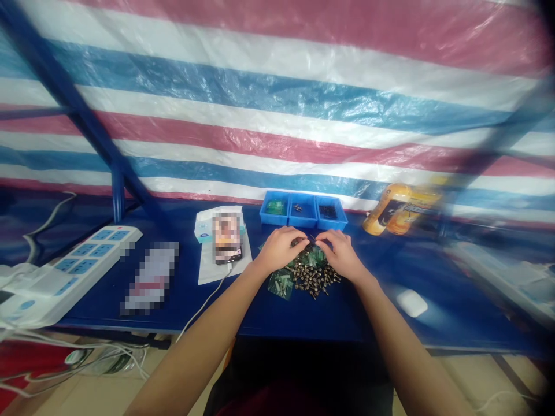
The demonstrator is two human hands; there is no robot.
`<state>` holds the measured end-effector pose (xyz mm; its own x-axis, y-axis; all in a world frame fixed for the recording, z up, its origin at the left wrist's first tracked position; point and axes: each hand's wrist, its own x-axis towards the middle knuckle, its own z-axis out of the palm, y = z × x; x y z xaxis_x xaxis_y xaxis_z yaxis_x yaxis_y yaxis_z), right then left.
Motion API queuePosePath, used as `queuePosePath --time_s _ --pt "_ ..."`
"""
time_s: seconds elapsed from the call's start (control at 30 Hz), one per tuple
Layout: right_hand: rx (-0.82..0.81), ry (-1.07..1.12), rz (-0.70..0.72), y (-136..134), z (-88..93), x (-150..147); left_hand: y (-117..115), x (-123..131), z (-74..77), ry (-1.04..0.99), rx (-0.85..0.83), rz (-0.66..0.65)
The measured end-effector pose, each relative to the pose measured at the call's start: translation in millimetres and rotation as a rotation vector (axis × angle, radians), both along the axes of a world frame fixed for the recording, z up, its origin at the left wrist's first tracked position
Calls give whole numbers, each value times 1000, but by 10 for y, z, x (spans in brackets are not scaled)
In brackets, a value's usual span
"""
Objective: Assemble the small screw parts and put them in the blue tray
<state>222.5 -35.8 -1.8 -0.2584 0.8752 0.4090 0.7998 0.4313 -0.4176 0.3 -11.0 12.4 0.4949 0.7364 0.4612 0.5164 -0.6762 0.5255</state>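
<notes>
Left hand (280,249) and right hand (340,255) bring narrowly closed fingers (299,234) onto a thin metal piece (312,237) over a heap of small metal fittings (314,278), seemingly kept close for easy reach, with blue bins (303,222) just beyond.

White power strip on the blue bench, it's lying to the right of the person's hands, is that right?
No: the white power strip lies to the left of the left hand and right hand, not the right, on the blue bench. The head view shows this.

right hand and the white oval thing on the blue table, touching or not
Apart. The head view shows bare blue table between the right hand and the white oval thing.
</notes>
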Motion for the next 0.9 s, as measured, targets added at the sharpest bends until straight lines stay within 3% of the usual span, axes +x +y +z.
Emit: queuePosePath --time_s 0.37,0.63,0.9 --pt "-76 74 112 -39 46 -128 -43 62 29 -136 -56 -10" --pt "29 209 61 -12 27 -63 -36 45 52 -209 -56 20" --pt "-24 368 -63 29 -27 -11 -51 36 57 -212 -94 74"
